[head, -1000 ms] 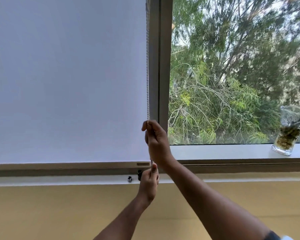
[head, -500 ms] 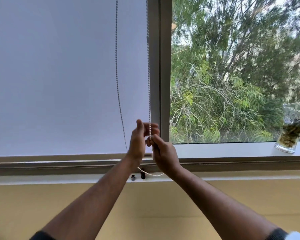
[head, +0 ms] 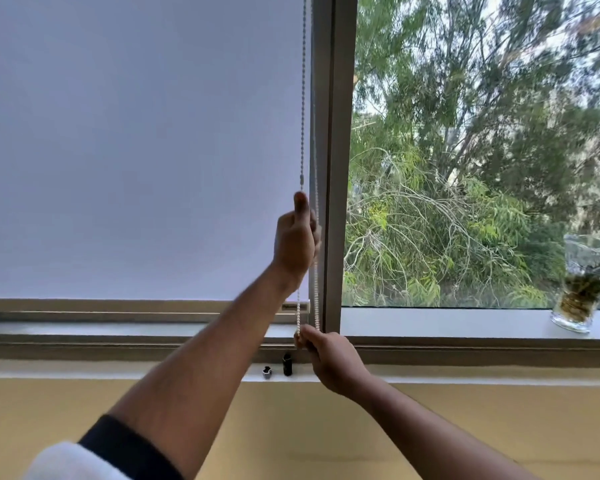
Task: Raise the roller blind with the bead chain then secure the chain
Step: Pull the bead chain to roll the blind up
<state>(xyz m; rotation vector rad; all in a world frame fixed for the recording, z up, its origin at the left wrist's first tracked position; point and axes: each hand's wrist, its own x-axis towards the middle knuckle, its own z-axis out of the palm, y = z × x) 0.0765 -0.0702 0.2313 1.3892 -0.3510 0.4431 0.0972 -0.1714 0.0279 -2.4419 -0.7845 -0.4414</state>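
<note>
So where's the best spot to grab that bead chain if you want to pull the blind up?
Probably on a single hanging strand of the bead chain, about where the left hand pinches it now. The strands hang close together against the window frame, so reaching in from the room side, fingers closing around one strand, looks easiest. The right hand holds the lower loop taut.

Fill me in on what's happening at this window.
A person is working the bead chain of a roller blind. The left hand grips the chain up high, and the right hand holds its lower loop down by the sill. The blind is barely raised, its bottom bar just above the sill. The chain isn't secured yet. A glass vase stands on the ledge at right.
</note>
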